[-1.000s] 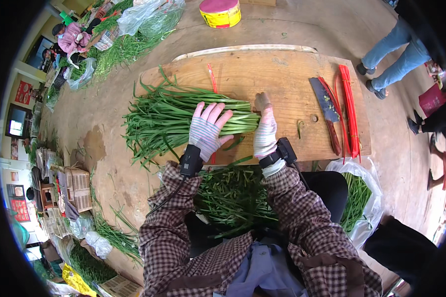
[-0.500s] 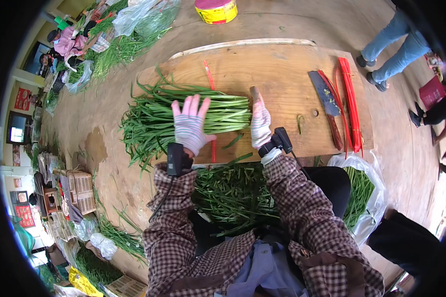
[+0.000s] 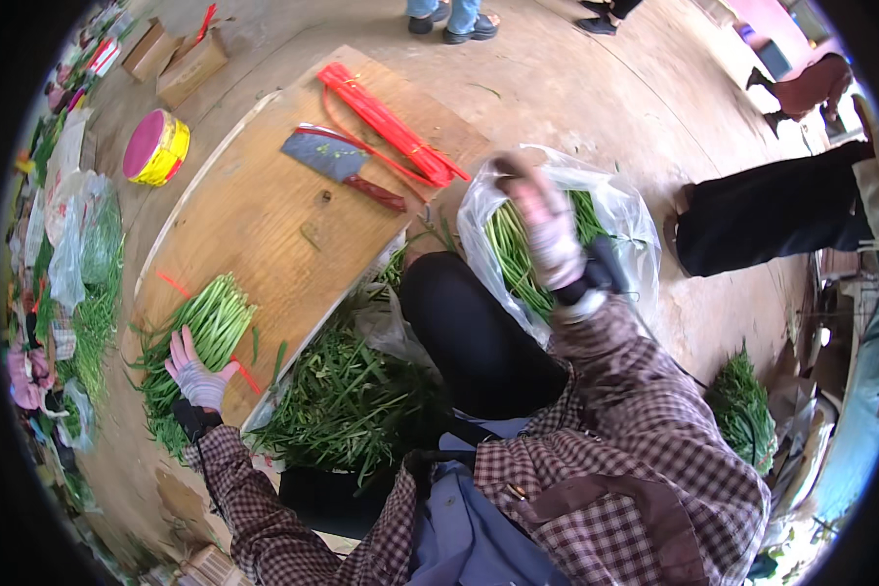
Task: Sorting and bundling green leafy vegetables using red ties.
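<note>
A bundle of long green chives [image 3: 215, 314] lies on the wooden board, pale stalk ends toward the board's middle. My left hand [image 3: 201, 383], in a striped fingerless glove, rests on the bundle with fingers spread. A red strip [image 3: 248, 379] runs beneath the bundle, showing on both sides. My right hand [image 3: 549, 230], gloved the same way, is over a clear plastic bag [image 3: 627, 217] packed with more chives [image 3: 506, 244]. Motion smears its fingers, so I cannot see whether they hold anything.
On the wooden board [image 3: 254, 195] lie a cleaver [image 3: 324, 154] and a bundle of red strips [image 3: 386, 122]. Loose green leaves [image 3: 352, 400] are heaped below its near edge. A yellow-and-pink tub [image 3: 156, 148] and cardboard boxes [image 3: 190, 68] stand beyond. A person's dark-trousered leg [image 3: 772, 210] is at right.
The view has swung to the right. My right hand has left the stalk ends and moved right, over the bag of chives. My left hand stays on the bundle.
</note>
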Tool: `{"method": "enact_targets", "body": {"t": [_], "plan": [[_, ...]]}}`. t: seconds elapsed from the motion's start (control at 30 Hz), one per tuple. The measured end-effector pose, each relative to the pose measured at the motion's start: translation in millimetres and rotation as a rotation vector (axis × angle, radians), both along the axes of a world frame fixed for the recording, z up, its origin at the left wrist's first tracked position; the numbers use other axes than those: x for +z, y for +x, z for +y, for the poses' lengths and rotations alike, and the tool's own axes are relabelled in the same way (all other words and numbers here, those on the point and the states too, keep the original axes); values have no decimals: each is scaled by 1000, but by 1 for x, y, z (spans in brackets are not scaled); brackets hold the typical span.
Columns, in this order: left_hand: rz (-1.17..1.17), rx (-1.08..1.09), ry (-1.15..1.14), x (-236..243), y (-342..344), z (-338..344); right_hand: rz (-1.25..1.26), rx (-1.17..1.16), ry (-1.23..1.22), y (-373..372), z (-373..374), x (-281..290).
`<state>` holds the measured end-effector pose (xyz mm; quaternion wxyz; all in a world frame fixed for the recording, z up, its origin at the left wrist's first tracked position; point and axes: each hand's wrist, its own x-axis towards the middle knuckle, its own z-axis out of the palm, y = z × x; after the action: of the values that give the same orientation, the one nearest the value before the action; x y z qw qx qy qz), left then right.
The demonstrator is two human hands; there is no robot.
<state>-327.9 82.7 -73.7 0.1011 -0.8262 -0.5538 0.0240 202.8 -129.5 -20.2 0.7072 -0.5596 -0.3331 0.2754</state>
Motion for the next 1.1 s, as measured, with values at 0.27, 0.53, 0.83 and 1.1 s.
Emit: {"method": "enact_targets", "body": {"t": [0.27, 0.53, 0.83, 1.1], "plan": [[94, 160, -3, 13, 14, -19, 129, -311, -497, 112, -119, -194], [-242, -191, 334, 53, 83, -60, -734, -135, -799, 112, -39, -280], [-307, -127, 250, 48, 125, -83, -731, 26, -1421, 109, 20, -279], [-431, -145, 231, 39, 153, -73, -593, -111, -1356, 94, 20, -283]]}}
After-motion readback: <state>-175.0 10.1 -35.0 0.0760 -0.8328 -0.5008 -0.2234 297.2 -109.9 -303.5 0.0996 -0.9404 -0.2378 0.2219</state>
